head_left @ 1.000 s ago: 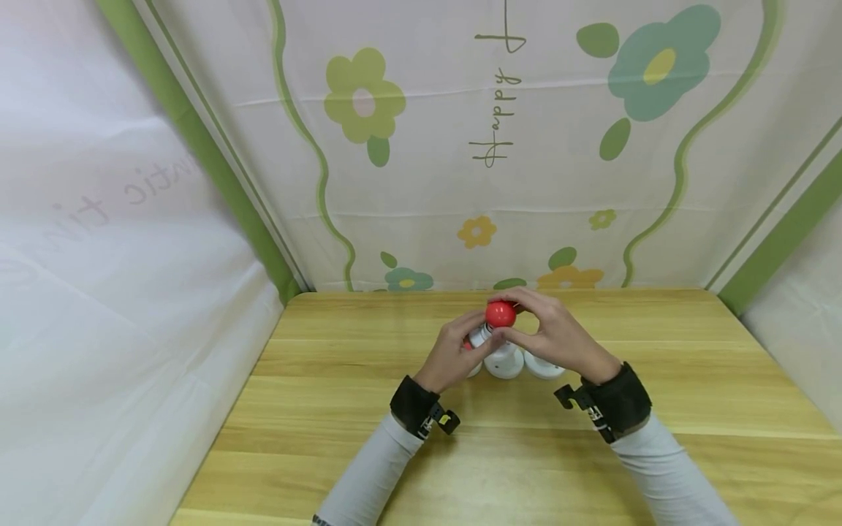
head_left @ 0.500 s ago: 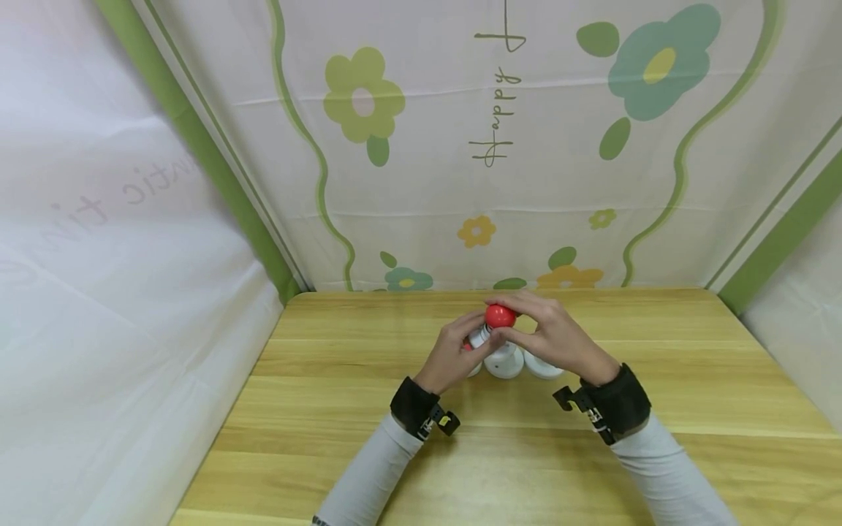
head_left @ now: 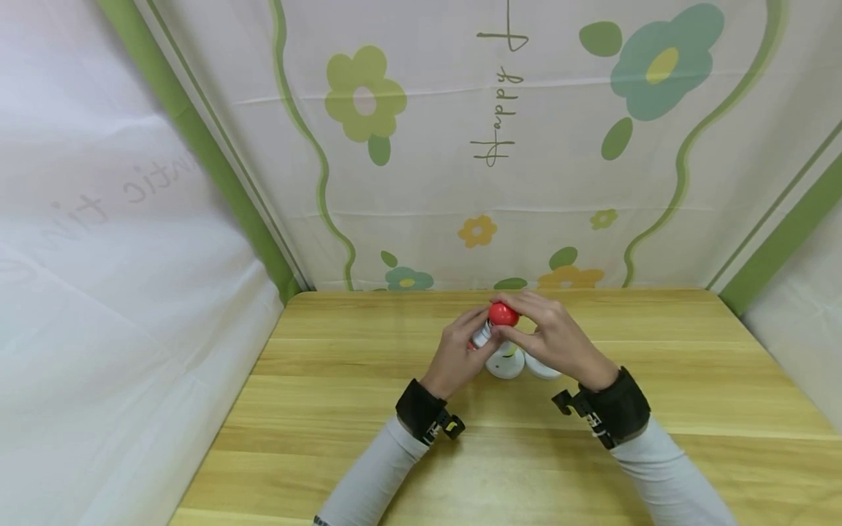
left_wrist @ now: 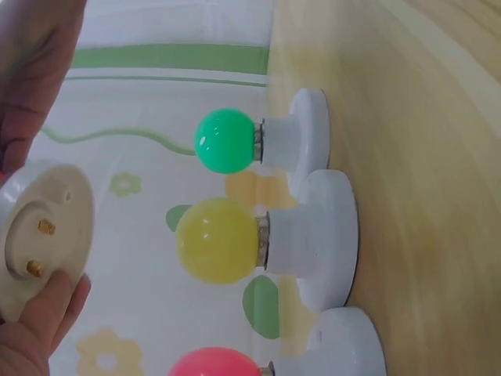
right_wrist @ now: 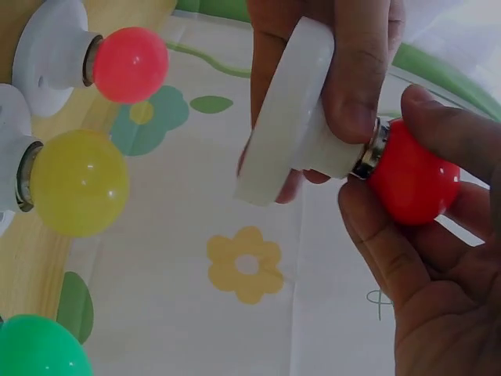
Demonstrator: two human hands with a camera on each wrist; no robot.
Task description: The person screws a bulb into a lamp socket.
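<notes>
A round red light bulb [right_wrist: 416,174] sits with its metal collar in the mouth of a white lamp holder [right_wrist: 282,117]. My left hand [head_left: 455,356] grips that holder around its body, raised above the table. The fingers and thumb of my right hand [head_left: 558,334] pinch the bulb from opposite sides. In the left wrist view, the holder's underside [left_wrist: 59,207] shows two brass screws. Behind the hands stand three more white holders on the table, bearing a pinkish-red bulb [right_wrist: 131,64], a yellow bulb [left_wrist: 219,240] and a green bulb [left_wrist: 225,141].
The three standing holders form a close row on the wooden table [head_left: 539,460], partly hidden by the hands in the head view. A white flowered cloth wall [head_left: 421,168] rises behind the table's back edge, with another white cloth wall [head_left: 118,292] at left.
My left hand and wrist have shifted slightly to the right. The bulb and holder have moved a little to the right with the hands, which keep their hold.
</notes>
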